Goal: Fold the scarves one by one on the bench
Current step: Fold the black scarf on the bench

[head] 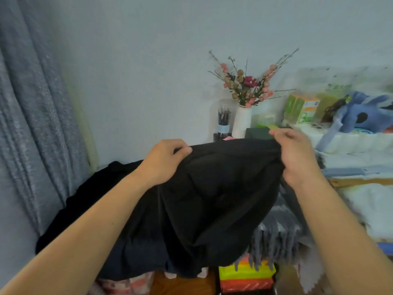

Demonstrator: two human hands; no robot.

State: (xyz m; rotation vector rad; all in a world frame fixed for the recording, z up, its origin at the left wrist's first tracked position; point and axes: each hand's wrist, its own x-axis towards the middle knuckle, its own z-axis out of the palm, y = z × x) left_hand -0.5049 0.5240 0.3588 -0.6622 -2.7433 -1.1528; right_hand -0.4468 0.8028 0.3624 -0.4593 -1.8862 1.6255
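Both hands hold a black scarf (212, 188) up by its top edge: the left hand (163, 160) pinches one corner, the right hand (297, 156) grasps the other. The hanging cloth hides most of the surface below. A grey fringed scarf (276, 235) peeks out at the right, partly covered and blurred.

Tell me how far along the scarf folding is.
Done: no folded scarf is visible. In hand: the left hand and right hand pinch the top edge of a black scarf, held up and not yet folded. Left: a grey fringed scarf lies beneath, unfolded.
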